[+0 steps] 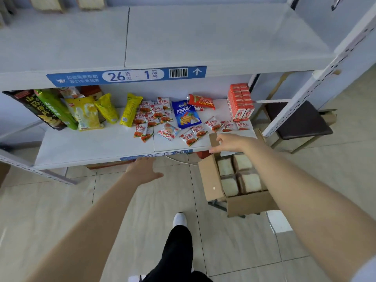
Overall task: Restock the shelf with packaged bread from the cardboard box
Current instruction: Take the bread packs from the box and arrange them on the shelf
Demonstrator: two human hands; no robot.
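Head view is showing the left hand [144,169] hovering empty, fingers spread, at the front edge of a low shelf [91,145] carrying snack packets [154,117]. The right hand [227,143], open and empty, is hanging over the open cardboard box [211,180] beside the shelf, where packaged bread [242,176] is lying inside.

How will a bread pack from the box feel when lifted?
Probably soft and squashable: the bread packs look like pale slices in thin wrap. Likely light, being bread. They sit snug in the cardboard box, so may drag.
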